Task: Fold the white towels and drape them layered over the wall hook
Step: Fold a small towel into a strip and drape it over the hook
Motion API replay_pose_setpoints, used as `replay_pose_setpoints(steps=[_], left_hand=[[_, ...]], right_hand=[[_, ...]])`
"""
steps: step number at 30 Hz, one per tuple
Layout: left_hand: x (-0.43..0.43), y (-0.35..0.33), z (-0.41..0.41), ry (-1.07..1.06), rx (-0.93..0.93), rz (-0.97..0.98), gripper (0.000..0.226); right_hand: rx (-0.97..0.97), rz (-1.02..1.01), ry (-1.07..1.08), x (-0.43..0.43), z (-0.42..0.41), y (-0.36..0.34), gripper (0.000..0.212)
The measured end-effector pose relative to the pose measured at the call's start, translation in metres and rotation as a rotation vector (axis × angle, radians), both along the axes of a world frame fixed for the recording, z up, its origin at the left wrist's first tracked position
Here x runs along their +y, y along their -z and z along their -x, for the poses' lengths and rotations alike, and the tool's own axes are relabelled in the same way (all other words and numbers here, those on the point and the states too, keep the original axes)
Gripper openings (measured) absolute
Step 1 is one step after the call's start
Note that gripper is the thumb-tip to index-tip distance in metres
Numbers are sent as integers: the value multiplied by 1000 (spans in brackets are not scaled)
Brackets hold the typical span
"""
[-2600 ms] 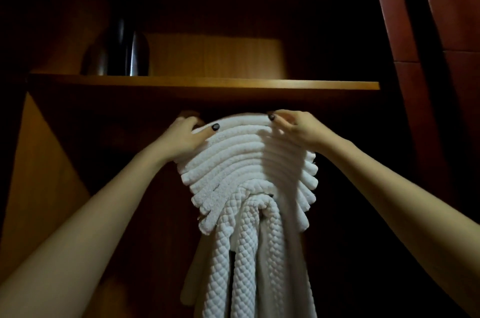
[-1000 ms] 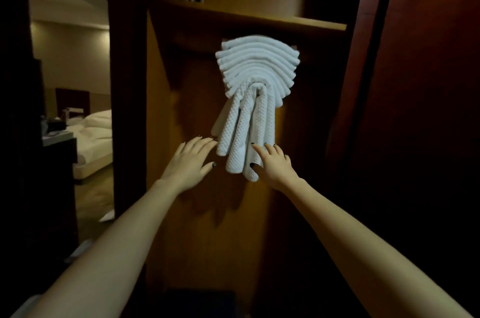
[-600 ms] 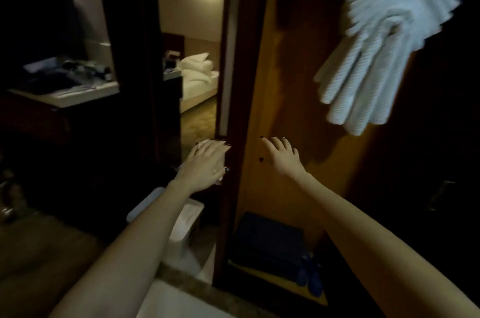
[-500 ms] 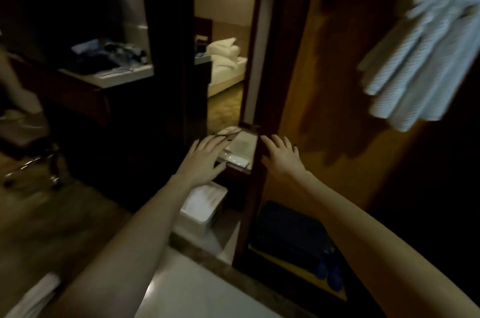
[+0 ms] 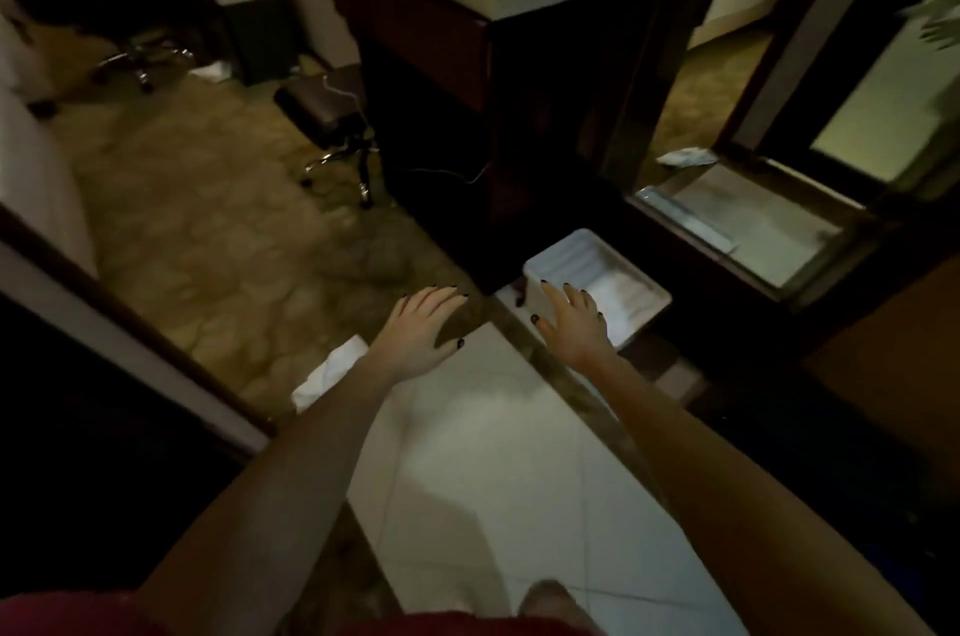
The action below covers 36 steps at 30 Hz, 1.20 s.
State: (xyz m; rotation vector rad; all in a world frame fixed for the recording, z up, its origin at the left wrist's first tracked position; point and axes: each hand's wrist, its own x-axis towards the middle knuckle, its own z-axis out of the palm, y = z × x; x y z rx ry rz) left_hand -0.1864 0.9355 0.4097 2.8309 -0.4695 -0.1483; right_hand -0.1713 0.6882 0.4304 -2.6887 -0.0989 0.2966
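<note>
White tile (image 5: 493,453) runs under both outstretched arms. The left hand (image 5: 422,329) hangs flat with straight fingers and grips nothing; the right hand (image 5: 571,323) is likewise spread and empty, overlapping the near corner of a white tub (image 5: 550,253) on the floor. Whether it touches the tub cannot be told. Something pale and blurred lies inside the tub. A folded white towel (image 5: 327,373) lies on the carpet (image 5: 208,219) just beside the left forearm. A stool (image 5: 322,110) stands farther off.

Folded white towel (image 5: 327,373) flat on carpet (image 5: 234,245); more towels (image 5: 621,289) in white bin (image 5: 540,271).
</note>
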Motion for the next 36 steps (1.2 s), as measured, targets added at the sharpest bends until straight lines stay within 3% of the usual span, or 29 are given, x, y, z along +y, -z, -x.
replay_pose_setpoints(steps=[7, 16, 26, 31, 36], left_hand=[[79, 53, 1, -216, 173, 54, 65], [175, 112, -69, -503, 249, 97, 64], [272, 157, -157, -1070, 270, 403, 58], [308, 223, -183, -1187, 355, 461, 56], [347, 328, -218, -1292, 422, 529, 54]], right_hand=[[131, 32, -208, 109, -47, 55, 60], [340, 97, -429, 224, -137, 115, 58], [422, 176, -621, 323, -285, 164, 56], [458, 212, -667, 379, -342, 228, 56], [446, 250, -762, 434, -382, 338, 59]])
